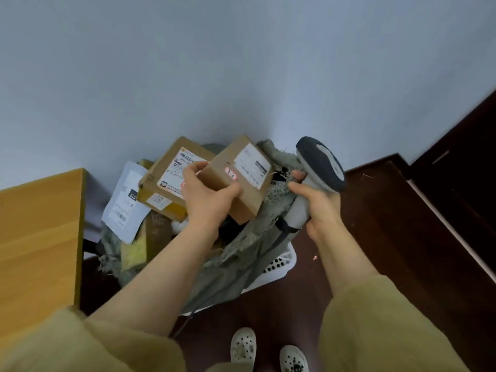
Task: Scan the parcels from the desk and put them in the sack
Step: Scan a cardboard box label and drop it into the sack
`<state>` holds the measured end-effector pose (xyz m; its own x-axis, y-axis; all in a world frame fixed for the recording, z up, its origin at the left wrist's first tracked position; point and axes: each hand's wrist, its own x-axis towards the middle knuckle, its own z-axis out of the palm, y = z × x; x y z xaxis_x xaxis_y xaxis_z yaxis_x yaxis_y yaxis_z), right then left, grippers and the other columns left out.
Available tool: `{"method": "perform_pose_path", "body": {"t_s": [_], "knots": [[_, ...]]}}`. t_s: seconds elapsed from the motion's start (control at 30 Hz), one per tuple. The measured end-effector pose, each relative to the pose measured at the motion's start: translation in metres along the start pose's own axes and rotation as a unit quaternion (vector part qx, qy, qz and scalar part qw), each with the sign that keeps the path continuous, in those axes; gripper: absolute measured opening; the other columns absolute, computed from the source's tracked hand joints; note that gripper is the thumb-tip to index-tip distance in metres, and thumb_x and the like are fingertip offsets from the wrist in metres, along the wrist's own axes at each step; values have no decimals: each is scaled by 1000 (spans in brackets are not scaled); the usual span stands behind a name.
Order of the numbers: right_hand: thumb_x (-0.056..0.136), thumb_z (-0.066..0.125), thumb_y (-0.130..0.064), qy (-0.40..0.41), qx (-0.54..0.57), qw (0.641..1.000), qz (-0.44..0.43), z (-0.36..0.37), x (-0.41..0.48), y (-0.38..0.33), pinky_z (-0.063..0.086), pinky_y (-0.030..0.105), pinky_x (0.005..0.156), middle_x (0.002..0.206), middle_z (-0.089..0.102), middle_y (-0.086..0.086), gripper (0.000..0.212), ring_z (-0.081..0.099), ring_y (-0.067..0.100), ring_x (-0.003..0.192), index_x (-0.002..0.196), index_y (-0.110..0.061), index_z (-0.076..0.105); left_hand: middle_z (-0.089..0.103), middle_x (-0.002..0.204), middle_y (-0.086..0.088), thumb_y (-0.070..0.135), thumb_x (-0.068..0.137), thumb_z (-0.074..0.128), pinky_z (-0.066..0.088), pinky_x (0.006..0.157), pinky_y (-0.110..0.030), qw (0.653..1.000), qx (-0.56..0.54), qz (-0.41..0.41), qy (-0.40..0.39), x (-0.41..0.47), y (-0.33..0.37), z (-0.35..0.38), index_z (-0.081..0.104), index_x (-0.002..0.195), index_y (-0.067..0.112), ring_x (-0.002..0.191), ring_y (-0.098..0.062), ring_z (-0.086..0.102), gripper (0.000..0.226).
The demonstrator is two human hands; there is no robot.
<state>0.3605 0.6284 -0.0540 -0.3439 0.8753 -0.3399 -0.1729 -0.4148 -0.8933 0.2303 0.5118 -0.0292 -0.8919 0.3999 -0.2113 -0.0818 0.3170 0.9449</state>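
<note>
"Well, what is closest to the person?"

"Two white clogs (243, 345) on the dark floor (303, 302), with olive sleeves (375, 331) over both upper forearms."

"And the hands?"

"The left hand (206, 194) grips a small box (239, 178). Its thumb lies along the near face and its fingers hook over the far edge, clamped on the cardboard. The box is tilted, label side up, and is held over the mouth of the sack (241, 259), touching nothing but the hand."

"The other one?"

"The right hand (319, 208) has its fingers wrapped tightly round the grey handle of a scanner (319, 167). The dark head stands above the fist, just right of the small box."

"Where is the sack?"

"It is grey-green and rumpled, and sits in a white perforated basket (279, 264) under both hands. At its far side a bigger box (166, 181) rests on the pile, and a white mailer (126, 200) leans against the box's left edge. How deep either sits is hidden."

"Beyond that?"

"The desk (37, 237) shows as a wooden corner to the left, and a pale wall (241, 63) lies behind everything."
</note>
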Motion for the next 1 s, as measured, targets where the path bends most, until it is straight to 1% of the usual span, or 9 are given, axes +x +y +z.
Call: {"method": "perform_pose_path", "body": {"t_s": [0.07, 0.17, 0.27, 0.37, 0.47, 0.63, 0.77, 0.83, 1.0], "knots": [[75, 68, 12, 0, -8, 999, 37, -8, 4, 1, 57, 24, 65, 79, 71, 2, 19, 68, 13, 74, 81, -6, 69, 51, 116, 4, 8, 70, 78, 55, 68, -34, 997, -20, -57, -50, -3, -11, -4, 41, 120, 33, 99, -17, 56, 67], [73, 69, 10, -11, -37, 995, 88, -28, 7, 14, 57, 30, 70, 76, 72, 0, 19, 68, 18, 78, 74, -9, 71, 50, 121, 2, 14, 71, 79, 53, 77, -36, 965, 224, 44, -126, 8, -40, -5, 42, 125, 31, 103, -18, 55, 68], [73, 69, 11, -24, -47, 991, 119, -44, 6, 33, 56, 39, 80, 77, 73, 1, 23, 68, 23, 85, 71, -11, 72, 33, 143, -11, 31, 75, 75, 34, 105, -44, 828, 527, 125, -148, 15, -66, 0, 41, 134, 26, 130, -32, 36, 68], [73, 68, 11, -24, -65, 987, 144, -53, 3, 44, 55, 39, 80, 83, 73, 4, 22, 67, 25, 88, 76, -10, 72, 30, 143, -12, 35, 80, 71, 28, 107, -41, 714, 656, 181, -161, 0, -85, 18, 44, 131, 14, 132, -32, 29, 61], [72, 70, 9, -26, -94, 979, 179, -58, 5, 50, 54, 40, 81, 92, 72, 7, 24, 66, 27, 95, 91, -6, 72, 39, 135, -12, 25, 86, 65, 35, 103, -38, 724, 643, 156, -196, -18, -101, 35, 38, 136, 9, 127, -30, 35, 59], [71, 73, 6, -22, -161, 957, 239, -63, -4, 52, 51, 49, 89, 108, 66, 11, 45, 60, 32, 103, 113, -7, 63, 47, 133, -9, 38, 89, 47, 34, 103, -33, 828, 477, 225, -191, -53, -109, 20, 45, 138, 11, 124, -26, 41, 56], [73, 70, 8, -31, -174, 947, 268, -62, -27, 51, 53, 58, 84, 104, 64, 18, 35, 62, 39, 101, 100, -11, 61, 46, 135, -7, 52, 81, 64, 37, 106, -38, 751, 530, 98, -380, -92, -134, 8, 37, 143, 15, 128, -27, 41, 77], [74, 70, 6, -46, -185, 940, 283, -63, -32, 53, 55, 57, 80, 106, 63, 21, 38, 62, 40, 99, 107, -10, 58, 55, 125, -10, 29, 88, 60, 46, 96, -44, 709, 590, 84, -376, -101, -149, 8, 48, 133, 16, 119, -31, 50, 48], [75, 72, -3, -16, -284, 927, 246, -62, -50, 69, 53, 56, 86, 107, 61, 18, 30, 60, 37, 98, 100, -11, 58, 59, 118, -7, 19, 89, 52, 47, 89, -38, 752, 568, 92, -320, -105, -167, -6, 60, 120, 18, 115, -27, 50, 32]]}}
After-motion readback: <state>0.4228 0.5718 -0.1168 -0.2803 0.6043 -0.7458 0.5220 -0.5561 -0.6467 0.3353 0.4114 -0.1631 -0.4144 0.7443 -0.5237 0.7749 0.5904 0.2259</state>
